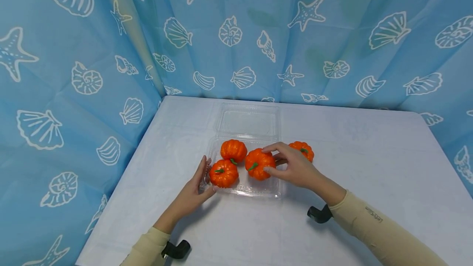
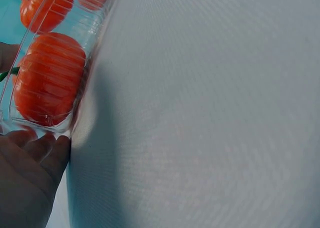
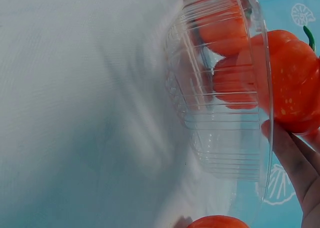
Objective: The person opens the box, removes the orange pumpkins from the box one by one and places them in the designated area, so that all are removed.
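Note:
A clear plastic clamshell box (image 1: pixel 240 192) lies on the table, its lid (image 1: pixel 249 121) folded back behind it. In its left half sit two orange toy pumpkins with green stems: a front one (image 1: pixel 224 177) and a rear one (image 1: pixel 233 149). My right hand (image 1: pixel 297 169) grips a third pumpkin (image 1: pixel 258 164) between thumb and fingers over the box's right half; from the right wrist this pumpkin (image 3: pixel 292 82) shows at rim height. My left hand (image 1: pixel 188 198), fingers fairly straight, touches the box's left end. Partly behind my right hand is a fourth pumpkin (image 1: pixel 306 150).
A white cloth covers the table (image 1: pixel 369 163). Blue curtains (image 1: pixel 236 56) with shell and starfish prints stand along its back and left sides. Black wrist mounts (image 1: pixel 320 214) stick out below both sleeves.

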### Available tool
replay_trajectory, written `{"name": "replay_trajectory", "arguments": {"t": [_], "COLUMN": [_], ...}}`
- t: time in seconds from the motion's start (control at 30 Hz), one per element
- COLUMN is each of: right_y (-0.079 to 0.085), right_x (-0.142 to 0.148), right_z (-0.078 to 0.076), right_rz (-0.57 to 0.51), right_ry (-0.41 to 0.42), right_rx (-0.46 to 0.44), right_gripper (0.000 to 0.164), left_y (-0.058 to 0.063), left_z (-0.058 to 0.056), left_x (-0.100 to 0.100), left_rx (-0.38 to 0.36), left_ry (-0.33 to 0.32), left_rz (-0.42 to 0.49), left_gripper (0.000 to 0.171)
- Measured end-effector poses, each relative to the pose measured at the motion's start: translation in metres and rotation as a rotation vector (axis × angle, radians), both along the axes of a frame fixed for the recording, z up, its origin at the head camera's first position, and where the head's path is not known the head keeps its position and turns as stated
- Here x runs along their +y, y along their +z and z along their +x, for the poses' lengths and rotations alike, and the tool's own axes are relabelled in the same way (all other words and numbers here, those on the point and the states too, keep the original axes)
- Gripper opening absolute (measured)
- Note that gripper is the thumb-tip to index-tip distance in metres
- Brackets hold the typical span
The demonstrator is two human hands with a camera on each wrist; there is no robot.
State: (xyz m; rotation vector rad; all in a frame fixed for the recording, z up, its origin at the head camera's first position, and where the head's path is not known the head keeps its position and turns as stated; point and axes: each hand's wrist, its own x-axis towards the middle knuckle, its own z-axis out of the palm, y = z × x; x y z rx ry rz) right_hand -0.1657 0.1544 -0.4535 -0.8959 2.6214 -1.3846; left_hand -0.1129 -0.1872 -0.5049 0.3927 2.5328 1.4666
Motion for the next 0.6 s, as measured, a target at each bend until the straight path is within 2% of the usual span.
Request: {"name": "replay_trajectory", "arguments": {"t": [0.27,0.6], "right_y": [-0.001,0.0], "right_x": [0.005,0.013], "right_z": [-0.001,-0.001], "right_rz": [-0.01,-0.07], "right_ry": [-0.003,-0.061], "right_rx": [0.037,0.003], "right_gripper": [0.04,0.037], "left_y": [0.0,-0.001], "left_z": [0.0,0.0], "left_x": [0.0,0.0], "left_rx": [-0.006,0.002], "left_ry": [0.003,-0.005], "left_rz": [0.008,0.02], "left_gripper": [0.096,0.095]}}
